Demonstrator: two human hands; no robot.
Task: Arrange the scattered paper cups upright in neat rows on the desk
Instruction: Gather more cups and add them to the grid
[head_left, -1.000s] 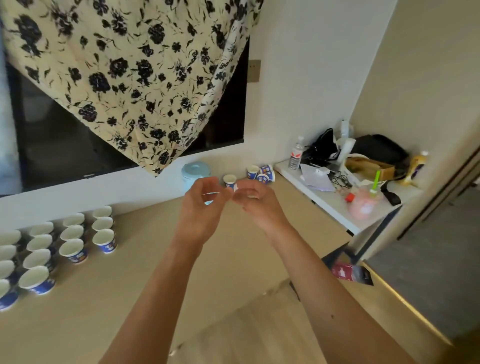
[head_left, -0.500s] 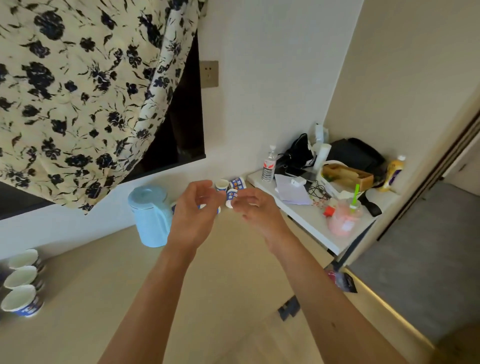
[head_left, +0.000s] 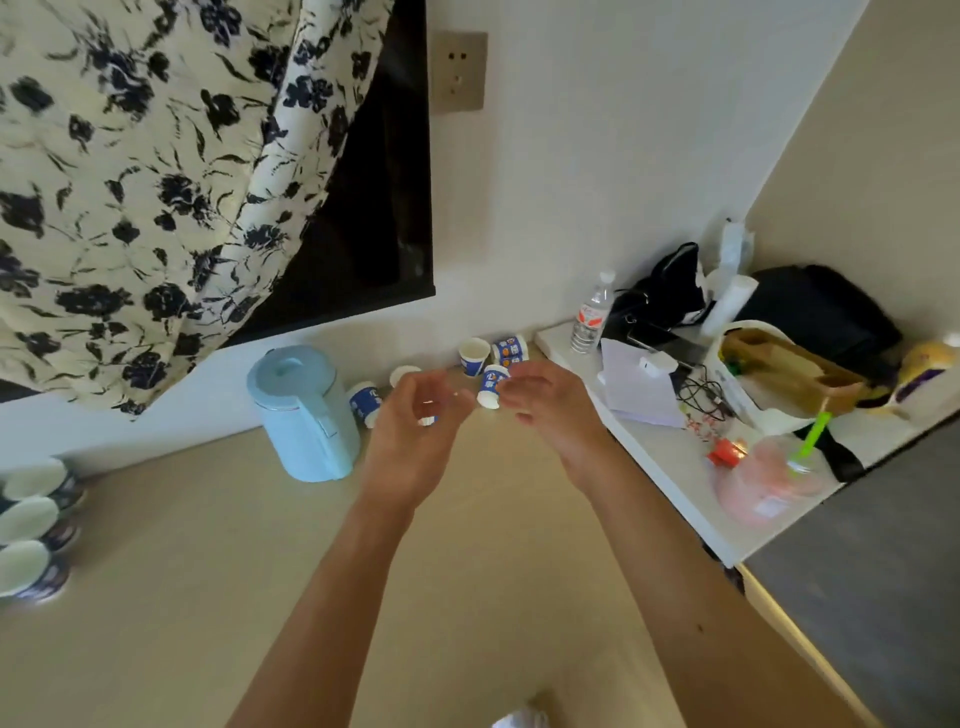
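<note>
My forearms reach out over the beige desk (head_left: 208, 597). At its left edge stand the rows of cups (head_left: 28, 519), mouths up and blurred. My left hand (head_left: 415, 436) is loosely curled, thumb apart from the fingers, and grips nothing. My right hand (head_left: 553, 410) is relaxed, narrow and empty. Its fingertips are just beside a tilted cup (head_left: 491, 385), and I cannot tell whether they touch.

The left hand partly hides a cup (head_left: 404, 373) with its mouth up. A blue kettle (head_left: 304, 415) stands left of that hand. A fallen cup (head_left: 363, 401) lies just beside the kettle, long axis roughly towards me. Farther back are an upright cup (head_left: 474, 356) and a far cup (head_left: 510, 349) lying on its side by the wall.

To the right, a white desk (head_left: 675, 467) carries a pink drink (head_left: 769, 478) with a green straw, a water bottle (head_left: 592, 314) and a black bag (head_left: 660, 296). A floral curtain (head_left: 156, 182) hangs behind.
</note>
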